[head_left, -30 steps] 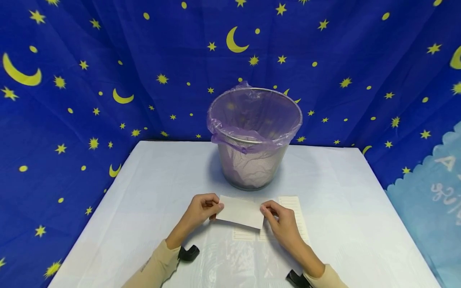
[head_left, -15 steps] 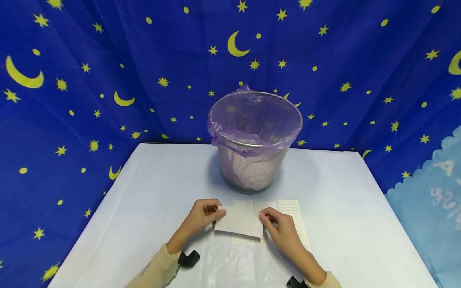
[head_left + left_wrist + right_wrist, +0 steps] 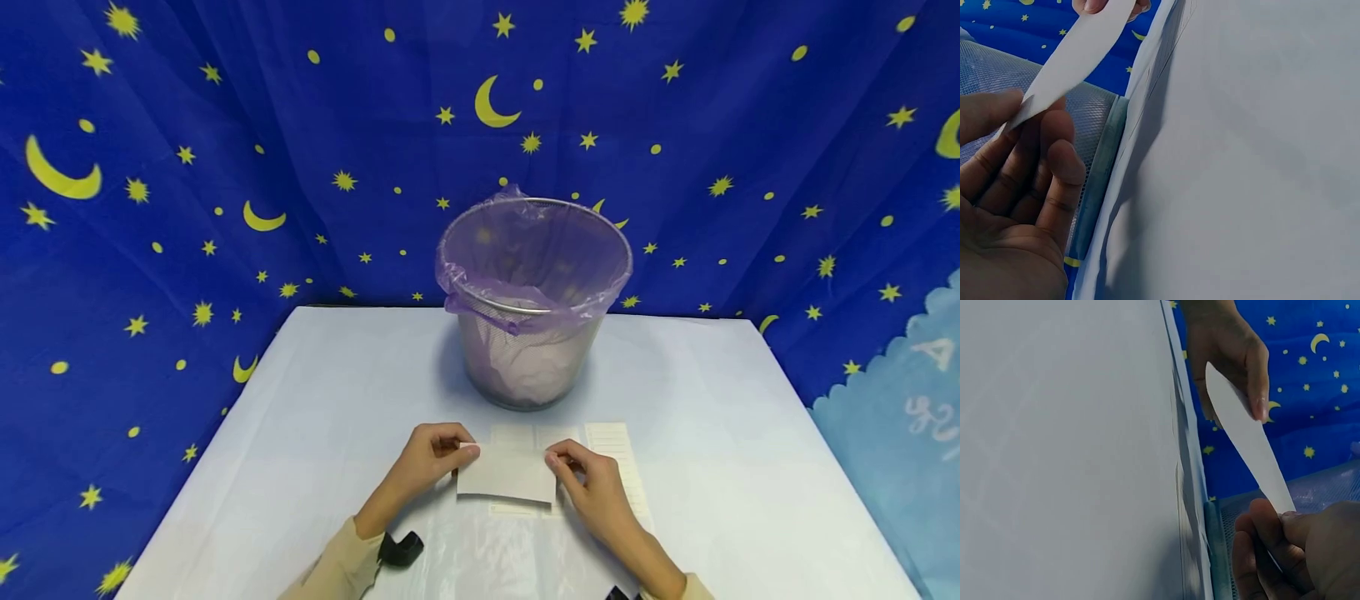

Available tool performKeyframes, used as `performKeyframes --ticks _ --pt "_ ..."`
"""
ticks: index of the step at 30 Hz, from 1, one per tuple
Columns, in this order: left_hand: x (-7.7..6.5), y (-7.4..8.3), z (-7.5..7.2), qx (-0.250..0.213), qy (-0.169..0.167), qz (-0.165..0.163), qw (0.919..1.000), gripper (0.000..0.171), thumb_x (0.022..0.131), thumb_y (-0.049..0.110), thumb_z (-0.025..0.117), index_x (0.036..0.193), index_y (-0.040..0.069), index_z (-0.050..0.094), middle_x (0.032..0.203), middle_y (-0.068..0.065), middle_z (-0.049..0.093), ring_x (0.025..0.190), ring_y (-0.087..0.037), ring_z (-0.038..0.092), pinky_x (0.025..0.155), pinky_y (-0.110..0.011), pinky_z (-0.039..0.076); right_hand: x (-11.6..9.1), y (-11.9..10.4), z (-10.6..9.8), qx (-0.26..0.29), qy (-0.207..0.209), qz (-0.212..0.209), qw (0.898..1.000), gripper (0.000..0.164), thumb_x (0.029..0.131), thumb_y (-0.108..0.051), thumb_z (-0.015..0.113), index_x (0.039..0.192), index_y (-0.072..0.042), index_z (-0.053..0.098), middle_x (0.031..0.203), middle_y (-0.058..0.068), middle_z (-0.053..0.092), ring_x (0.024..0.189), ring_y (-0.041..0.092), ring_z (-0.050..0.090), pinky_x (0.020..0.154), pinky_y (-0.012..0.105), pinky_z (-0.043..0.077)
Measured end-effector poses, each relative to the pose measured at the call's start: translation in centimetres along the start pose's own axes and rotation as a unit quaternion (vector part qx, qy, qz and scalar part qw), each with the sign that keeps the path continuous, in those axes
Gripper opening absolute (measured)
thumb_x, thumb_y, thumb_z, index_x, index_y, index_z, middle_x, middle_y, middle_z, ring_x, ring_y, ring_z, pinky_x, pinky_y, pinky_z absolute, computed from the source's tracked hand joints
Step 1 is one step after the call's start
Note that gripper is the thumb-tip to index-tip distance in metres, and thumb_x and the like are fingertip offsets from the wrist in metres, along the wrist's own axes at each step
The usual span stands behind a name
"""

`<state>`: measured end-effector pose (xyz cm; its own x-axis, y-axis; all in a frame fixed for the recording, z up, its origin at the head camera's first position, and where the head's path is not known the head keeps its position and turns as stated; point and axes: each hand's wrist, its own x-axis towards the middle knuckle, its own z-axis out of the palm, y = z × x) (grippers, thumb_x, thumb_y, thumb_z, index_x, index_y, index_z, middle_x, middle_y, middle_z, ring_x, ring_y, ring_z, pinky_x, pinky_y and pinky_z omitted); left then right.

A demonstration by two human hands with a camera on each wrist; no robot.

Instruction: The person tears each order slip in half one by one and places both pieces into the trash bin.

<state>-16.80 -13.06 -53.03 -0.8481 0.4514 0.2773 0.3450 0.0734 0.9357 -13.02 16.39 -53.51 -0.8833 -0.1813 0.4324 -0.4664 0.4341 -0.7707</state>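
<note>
Between both hands, a blank white sheet of paper (image 3: 506, 473) is held above the table. My left hand (image 3: 429, 458) pinches its left edge between thumb and fingers. At the opposite edge, my right hand (image 3: 592, 479) pinches the sheet the same way. In the left wrist view the paper (image 3: 1082, 56) bows slightly, and the right wrist view shows the same bend in the paper (image 3: 1244, 428). Lined paper sheets (image 3: 617, 458) lie on the table beneath and to the right, partly hidden by the held sheet and the right hand.
A wire mesh bin (image 3: 525, 358) with a purple plastic liner (image 3: 517, 321) stands upright behind the hands. The white table (image 3: 360, 375) ends at a blue star-patterned curtain (image 3: 375, 100). A light blue panel with writing (image 3: 900, 433) hangs at the right.
The held sheet has come slightly lower and nearer to me, and its tilt has changed a little. Both hands keep their pinch. The whole head view has shifted slightly downward.
</note>
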Motion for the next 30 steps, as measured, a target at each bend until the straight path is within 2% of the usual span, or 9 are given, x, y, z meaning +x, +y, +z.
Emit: performKeyframes --ticks 4,9,12,17,21,25,28,30 --pt "0.2 0.0 0.2 -0.007 0.004 0.000 1.0000 0.006 0.100 0.007 0.072 0.097 0.004 0.077 0.078 -0.018 0.069 0.055 -0.016 0.058 0.051 -0.027 0.050 -0.1 0.2 0.0 0.011 0.001 0.000 1.000 0.006 0.101 -0.008 0.070 0.098 -0.007 0.076 0.080 -0.005 0.074 0.072 0.010 0.072 0.078 0.024 0.061" --pt "0.0 -0.4 0.4 -0.016 0.008 0.006 0.9998 0.007 0.099 0.001 0.070 0.096 -0.001 0.076 0.079 -0.020 0.069 0.053 -0.022 0.057 0.049 -0.029 0.050 -0.3 0.2 0.4 0.023 0.002 0.012 1.000 0.006 0.101 -0.010 0.071 0.098 -0.009 0.077 0.083 -0.006 0.075 0.074 0.007 0.071 0.077 0.025 0.062" --pt "0.1 -0.4 0.6 -0.019 0.009 0.002 0.9998 0.007 0.099 0.001 0.071 0.095 0.000 0.076 0.078 -0.020 0.069 0.052 -0.022 0.057 0.048 -0.030 0.050 -0.2 0.0 0.3 0.015 0.000 0.018 1.000 0.006 0.101 -0.013 0.072 0.099 -0.009 0.077 0.087 -0.009 0.076 0.078 0.004 0.071 0.077 0.026 0.061" --pt "0.6 -0.2 0.8 -0.018 0.015 -0.007 0.9997 0.007 0.099 0.007 0.073 0.094 0.005 0.077 0.080 -0.016 0.070 0.055 -0.011 0.057 0.050 -0.028 0.050 0.3 -0.3 -0.1 0.001 0.007 0.013 1.000 0.004 0.100 -0.014 0.074 0.099 -0.011 0.077 0.089 -0.012 0.077 0.081 0.004 0.071 0.077 0.027 0.061" --pt "0.7 -0.2 0.9 -0.013 0.023 -0.001 0.9997 0.007 0.099 0.006 0.073 0.094 0.006 0.077 0.079 -0.014 0.070 0.058 -0.003 0.052 0.052 -0.022 0.046 0.6 -0.6 -0.2 0.003 0.012 -0.002 1.000 0.004 0.099 -0.011 0.074 0.098 -0.012 0.077 0.089 -0.010 0.077 0.079 0.005 0.071 0.075 0.027 0.061" --pt "0.8 0.0 1.0 -0.013 0.027 0.013 0.9995 0.007 0.099 0.002 0.071 0.096 0.004 0.078 0.086 -0.016 0.073 0.073 -0.003 0.063 0.064 -0.020 0.053 0.7 -0.9 -0.2 0.008 0.010 -0.008 1.000 0.004 0.099 -0.009 0.074 0.097 -0.010 0.077 0.087 -0.007 0.078 0.078 0.005 0.071 0.075 0.026 0.061" --pt "1.0 0.3 1.1 -0.014 0.023 0.020 0.9994 0.007 0.099 0.001 0.070 0.098 0.002 0.078 0.092 -0.017 0.076 0.087 -0.010 0.071 0.074 -0.026 0.059 0.7 -1.2 -0.2 0.009 0.010 -0.005 1.000 0.004 0.099 -0.009 0.073 0.097 -0.011 0.077 0.087 -0.007 0.077 0.077 0.005 0.071 0.075 0.026 0.061" --pt "1.0 0.7 1.1 -0.006 0.024 0.019 0.9995 0.008 0.099 0.003 0.071 0.098 0.005 0.078 0.093 -0.014 0.076 0.088 -0.010 0.072 0.074 -0.027 0.060 0.8 -1.4 -0.3 0.011 0.012 -0.003 1.000 0.005 0.099 -0.009 0.074 0.097 -0.012 0.077 0.087 -0.009 0.077 0.078 0.006 0.072 0.075 0.026 0.061"
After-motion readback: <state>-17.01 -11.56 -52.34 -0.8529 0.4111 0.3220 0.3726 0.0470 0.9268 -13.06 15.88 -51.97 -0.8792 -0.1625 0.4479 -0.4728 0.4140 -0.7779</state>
